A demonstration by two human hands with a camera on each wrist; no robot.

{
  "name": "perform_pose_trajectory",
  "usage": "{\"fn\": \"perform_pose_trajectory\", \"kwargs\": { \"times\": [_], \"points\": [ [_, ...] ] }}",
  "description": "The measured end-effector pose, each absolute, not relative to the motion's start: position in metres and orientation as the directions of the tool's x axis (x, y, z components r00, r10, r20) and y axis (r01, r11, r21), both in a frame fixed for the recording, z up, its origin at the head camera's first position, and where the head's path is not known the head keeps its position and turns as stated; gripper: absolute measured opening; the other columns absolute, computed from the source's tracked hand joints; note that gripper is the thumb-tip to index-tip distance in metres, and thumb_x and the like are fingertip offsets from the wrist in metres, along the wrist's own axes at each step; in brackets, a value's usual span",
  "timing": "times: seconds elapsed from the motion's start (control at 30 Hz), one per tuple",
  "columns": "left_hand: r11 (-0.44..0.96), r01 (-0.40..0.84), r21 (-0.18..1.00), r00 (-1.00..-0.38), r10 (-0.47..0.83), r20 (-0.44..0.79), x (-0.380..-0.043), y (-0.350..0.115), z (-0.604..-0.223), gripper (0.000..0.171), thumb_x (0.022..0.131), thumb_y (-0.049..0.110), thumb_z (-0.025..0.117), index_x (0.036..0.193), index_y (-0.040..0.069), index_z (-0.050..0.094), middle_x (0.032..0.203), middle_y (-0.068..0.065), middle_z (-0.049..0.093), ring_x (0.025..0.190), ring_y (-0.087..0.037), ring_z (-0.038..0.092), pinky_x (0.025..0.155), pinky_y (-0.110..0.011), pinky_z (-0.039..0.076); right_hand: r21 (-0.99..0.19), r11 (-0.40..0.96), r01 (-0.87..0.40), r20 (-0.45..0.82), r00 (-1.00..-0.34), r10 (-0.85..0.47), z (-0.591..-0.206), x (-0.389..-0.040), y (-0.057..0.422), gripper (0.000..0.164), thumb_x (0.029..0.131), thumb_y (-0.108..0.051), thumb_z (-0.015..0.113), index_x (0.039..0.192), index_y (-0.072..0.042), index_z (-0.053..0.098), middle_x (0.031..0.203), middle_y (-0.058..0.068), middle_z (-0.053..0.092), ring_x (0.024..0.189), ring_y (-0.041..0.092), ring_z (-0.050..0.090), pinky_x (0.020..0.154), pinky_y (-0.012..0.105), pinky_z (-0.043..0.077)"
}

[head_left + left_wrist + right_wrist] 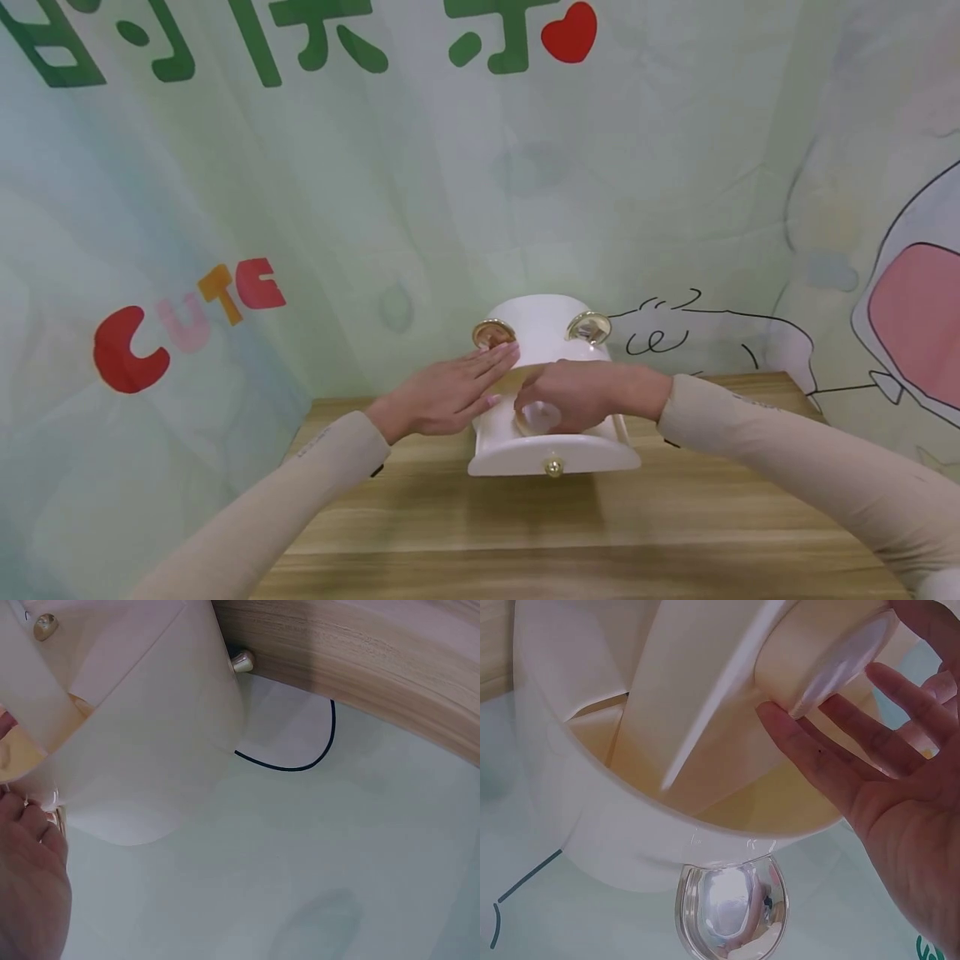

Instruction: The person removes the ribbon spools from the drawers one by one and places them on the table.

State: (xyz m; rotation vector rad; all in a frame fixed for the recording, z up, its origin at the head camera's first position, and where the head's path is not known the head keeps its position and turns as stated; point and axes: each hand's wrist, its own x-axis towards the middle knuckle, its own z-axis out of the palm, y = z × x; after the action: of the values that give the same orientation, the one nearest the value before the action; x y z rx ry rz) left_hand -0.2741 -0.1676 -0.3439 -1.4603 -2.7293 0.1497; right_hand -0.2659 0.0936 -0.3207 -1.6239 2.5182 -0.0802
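Observation:
A white rounded storage box (543,321) with two shiny gold-rimmed ears stands on the table. Its curved front opens on a yellowish inside, divided by a white partition (697,697). My right hand (573,396) holds a small round cream container (787,667) with a pearly face, pinched between fingers and thumb over that opening. My left hand (450,392) rests on the box's left side below the left ear (492,333), fingers extended. In the left wrist view, the left fingertips (34,821) touch the box's rim.
A curved white front ledge (510,460) with a gold knob (553,468) projects toward me. Gold feet (242,661) support the box. Behind the wooden table (420,533) hangs a pale green printed cloth (420,183), close to the box's back.

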Motion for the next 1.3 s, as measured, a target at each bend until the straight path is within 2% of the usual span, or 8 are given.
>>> {"fn": "perform_pose_trajectory", "kwargs": {
  "times": [0.13, 0.3, 0.47, 0.83, 0.93, 1.1, 1.3],
  "points": [
    [0.554, 0.826, -0.102, -0.557, 0.83, -0.007, -0.275, -0.167, -0.344, 0.066, 0.115, 0.04, 0.027, 0.17, 0.009, 0.008, 0.179, -0.006, 0.007, 0.166, -0.021, 0.013, 0.134, -0.04, 0.022, -0.102, 0.427, -0.899, -0.109, -0.417, -0.903, -0.32, -0.267, 0.092, 0.051, 0.091, -0.017, 0.079, 0.14, -0.011, 0.068, 0.131, 0.008, 0.073, 0.118, 0.023, 0.071, 0.104, 0.043, 0.058],
    [0.553, 0.827, -0.1, -0.555, 0.832, 0.002, -0.275, -0.167, -0.344, 0.066, 0.115, 0.04, 0.028, 0.17, 0.009, 0.008, 0.179, -0.005, 0.008, 0.166, -0.021, 0.014, 0.134, -0.04, 0.023, -0.123, 0.387, -0.914, -0.087, -0.379, -0.921, -0.321, -0.269, 0.093, 0.044, 0.09, -0.015, 0.079, 0.133, -0.01, 0.072, 0.121, 0.007, 0.074, 0.108, 0.02, 0.07, 0.098, 0.04, 0.06],
    [0.558, 0.825, -0.093, -0.56, 0.828, 0.004, -0.275, -0.166, -0.344, 0.066, 0.115, 0.04, 0.029, 0.17, 0.009, 0.009, 0.179, -0.006, 0.009, 0.166, -0.022, 0.016, 0.133, -0.041, 0.025, -0.137, 0.375, -0.917, -0.075, -0.368, -0.927, -0.319, -0.267, 0.095, 0.042, 0.088, -0.013, 0.079, 0.13, -0.011, 0.074, 0.117, 0.005, 0.074, 0.106, 0.019, 0.069, 0.096, 0.039, 0.06],
    [0.565, 0.821, -0.081, -0.567, 0.824, 0.004, -0.274, -0.166, -0.343, 0.067, 0.115, 0.04, 0.031, 0.17, 0.009, 0.009, 0.179, -0.006, 0.01, 0.166, -0.022, 0.017, 0.133, -0.041, 0.025, -0.15, 0.424, -0.893, -0.085, -0.415, -0.906, -0.306, -0.258, 0.105, 0.048, 0.088, -0.013, 0.081, 0.135, -0.013, 0.073, 0.116, 0.003, 0.073, 0.096, 0.014, 0.067, 0.093, 0.034, 0.059],
    [0.57, 0.818, -0.085, -0.571, 0.821, 0.004, -0.274, -0.166, -0.343, 0.067, 0.115, 0.041, 0.031, 0.17, 0.009, 0.009, 0.179, -0.006, 0.01, 0.166, -0.022, 0.017, 0.133, -0.041, 0.025, -0.141, 0.422, -0.896, -0.076, -0.415, -0.907, -0.302, -0.255, 0.107, 0.049, 0.087, -0.015, 0.083, 0.135, -0.011, 0.073, 0.117, 0.004, 0.073, 0.098, 0.014, 0.067, 0.094, 0.034, 0.06],
    [0.571, 0.817, -0.079, -0.573, 0.82, -0.005, -0.274, -0.168, -0.344, 0.068, 0.115, 0.042, 0.03, 0.17, 0.01, 0.007, 0.179, -0.006, 0.009, 0.166, -0.022, 0.018, 0.133, -0.042, 0.025, -0.122, 0.443, -0.888, -0.094, -0.434, -0.896, -0.297, -0.251, 0.112, 0.052, 0.086, -0.018, 0.087, 0.136, -0.012, 0.072, 0.129, 0.007, 0.072, 0.107, 0.017, 0.07, 0.098, 0.037, 0.06],
    [0.563, 0.822, -0.083, -0.564, 0.826, 0.008, -0.275, -0.167, -0.345, 0.068, 0.115, 0.041, 0.031, 0.17, 0.01, 0.007, 0.179, -0.006, 0.009, 0.166, -0.022, 0.017, 0.133, -0.042, 0.025, -0.11, 0.456, -0.883, -0.076, -0.45, -0.89, -0.292, -0.247, 0.12, 0.054, 0.085, -0.018, 0.087, 0.136, -0.012, 0.071, 0.133, 0.012, 0.071, 0.107, 0.022, 0.072, 0.096, 0.039, 0.06]
  ]
}}
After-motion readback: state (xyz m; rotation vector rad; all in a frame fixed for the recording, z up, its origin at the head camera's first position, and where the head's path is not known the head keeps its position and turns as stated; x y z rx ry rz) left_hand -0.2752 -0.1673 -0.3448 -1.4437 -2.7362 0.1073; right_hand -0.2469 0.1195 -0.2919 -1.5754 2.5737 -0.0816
